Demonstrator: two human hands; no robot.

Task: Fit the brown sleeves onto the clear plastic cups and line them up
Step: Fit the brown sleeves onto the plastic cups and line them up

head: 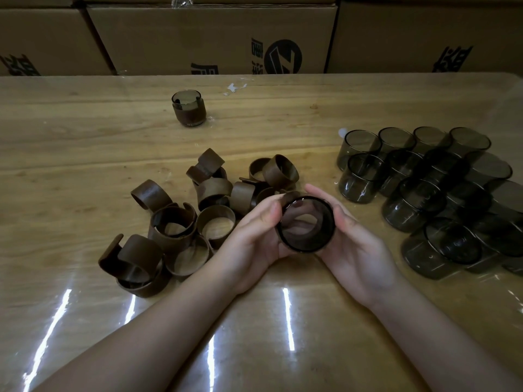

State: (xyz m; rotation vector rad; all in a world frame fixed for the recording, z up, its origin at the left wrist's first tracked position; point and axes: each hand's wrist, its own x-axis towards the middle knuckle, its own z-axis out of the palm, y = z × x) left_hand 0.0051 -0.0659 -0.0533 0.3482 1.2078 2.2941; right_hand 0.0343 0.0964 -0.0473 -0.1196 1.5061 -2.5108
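A smoky clear cup (307, 225) lies on its side between my hands, its open mouth toward me, with a brown sleeve (291, 197) at its far end. My left hand (254, 230) grips the cup and sleeve from the left. From the right, my right hand (353, 230) holds the cup. A pile of several loose brown sleeves (181, 222) lies left of my hands. Several bare cups (430, 193) stand grouped at the right. One cup with a sleeve fitted (187, 108) stands alone at the far middle.
The wooden table (85, 131) has a glossy clear cover with light streaks near its front. Cardboard boxes (212, 35) form a wall along the far edge. A small white scrap (235, 87) lies near the back.
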